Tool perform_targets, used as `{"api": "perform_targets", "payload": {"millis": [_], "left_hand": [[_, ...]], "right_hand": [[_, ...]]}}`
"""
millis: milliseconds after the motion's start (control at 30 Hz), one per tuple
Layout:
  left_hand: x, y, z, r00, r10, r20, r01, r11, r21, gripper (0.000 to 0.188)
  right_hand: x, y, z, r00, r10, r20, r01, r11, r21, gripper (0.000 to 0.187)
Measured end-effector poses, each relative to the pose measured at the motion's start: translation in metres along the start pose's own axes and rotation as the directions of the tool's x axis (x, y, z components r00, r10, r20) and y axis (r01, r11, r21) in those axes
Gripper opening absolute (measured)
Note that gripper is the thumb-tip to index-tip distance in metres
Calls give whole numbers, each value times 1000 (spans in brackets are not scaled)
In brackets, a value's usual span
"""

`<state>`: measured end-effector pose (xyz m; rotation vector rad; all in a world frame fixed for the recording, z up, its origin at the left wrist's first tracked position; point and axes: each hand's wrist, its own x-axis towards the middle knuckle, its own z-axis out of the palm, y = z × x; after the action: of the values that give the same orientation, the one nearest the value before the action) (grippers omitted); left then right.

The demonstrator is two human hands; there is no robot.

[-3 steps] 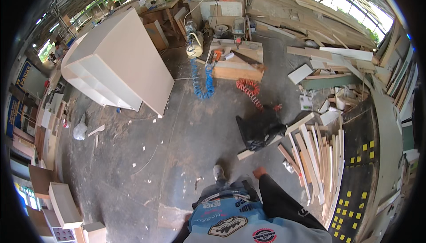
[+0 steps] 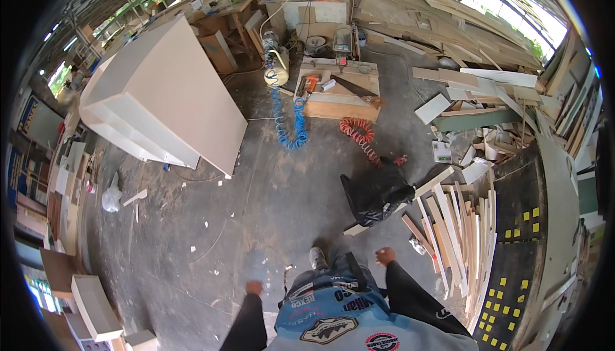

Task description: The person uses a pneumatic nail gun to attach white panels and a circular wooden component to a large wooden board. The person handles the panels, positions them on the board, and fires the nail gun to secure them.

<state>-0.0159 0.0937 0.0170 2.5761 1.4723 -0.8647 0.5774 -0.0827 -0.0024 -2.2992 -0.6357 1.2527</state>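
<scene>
We are looking down at our left hand (image 2: 254,287), hanging loosely curled at our side, holding nothing; our right hand (image 2: 385,256) is also hanging empty, fingers lightly bent, over the concrete floor (image 2: 256,210). Nearest the right hand, one black bag (image 2: 373,192) is lying beside a stack of pale planks (image 2: 458,235). Ahead we are counting two coiled hoses, one blue (image 2: 285,120), one red (image 2: 359,134), and one white cabinet (image 2: 163,98) lying tipped

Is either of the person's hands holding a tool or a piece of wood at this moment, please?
No, the left hand and the right hand both hang bare over the concrete floor, holding nothing.
</scene>
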Motion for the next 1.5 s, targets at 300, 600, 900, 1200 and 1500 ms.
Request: {"api": "perform_targets", "payload": {"millis": [300, 600, 900, 1200, 1500], "left_hand": [[408, -77, -284, 868, -479, -134, -136, 30, -990, 19], [557, 72, -341, 929, 126, 349, 149, 733, -663, 80], [666, 121, -414, 716, 92, 692, 263, 883, -389, 136], [771, 84, -475, 694, -128, 709, 395, 890, -227, 119], [815, 78, -527, 686, -82, 723, 392, 879, -272, 108]], "right_hand": [[124, -36, -43, 922, 385, -41, -371, 909, 188, 19], [371, -333, -109, 903, -414, -114, 293, 789, -540, 21], [565, -549, -97, 933, -323, -156, 345, 928, 140, 18], [823, -609, 11, 955, -208, -211, 182, 974, -135, 34], [931, -663, 35, 806, -61, -588, -84, 973, -216, 56]]}}
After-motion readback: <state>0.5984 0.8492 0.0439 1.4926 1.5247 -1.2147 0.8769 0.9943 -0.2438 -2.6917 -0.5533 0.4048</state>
